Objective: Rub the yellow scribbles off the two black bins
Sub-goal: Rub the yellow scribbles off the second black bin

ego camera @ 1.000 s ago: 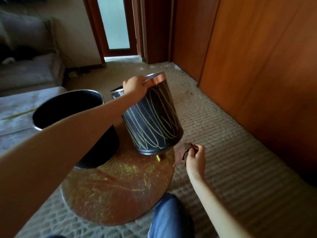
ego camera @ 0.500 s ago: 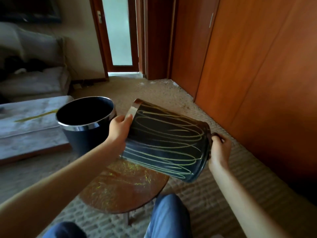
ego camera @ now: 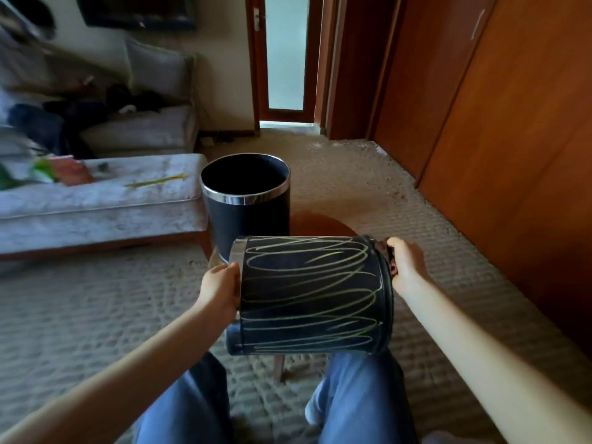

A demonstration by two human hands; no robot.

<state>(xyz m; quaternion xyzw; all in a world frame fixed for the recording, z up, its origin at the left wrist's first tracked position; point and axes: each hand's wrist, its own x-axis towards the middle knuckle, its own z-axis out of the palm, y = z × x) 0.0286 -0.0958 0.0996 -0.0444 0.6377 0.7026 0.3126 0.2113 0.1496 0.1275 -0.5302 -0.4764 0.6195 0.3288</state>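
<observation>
Grips the steel rim of the scribbled bin [ego camera: 307, 293] with the left hand [ego camera: 221, 285]; clutches a dark cloth [ego camera: 386, 251] against its base with the right hand [ego camera: 405, 267]. Now holds it sideways over the lap, clear of the bench [ego camera: 323, 224], yellow scribbles [ego camera: 307, 277] facing up and unrubbed, so ready for wiping. A second back, tipped it by the rim at the bench's right edge. Leaves the other bin [ego camera: 248, 216] upright at the far left edge.

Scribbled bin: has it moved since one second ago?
Yes. The scribbled bin stood tilted on the round table; now the left hand and right hand hold it sideways, off the table, nearer the person.
</observation>
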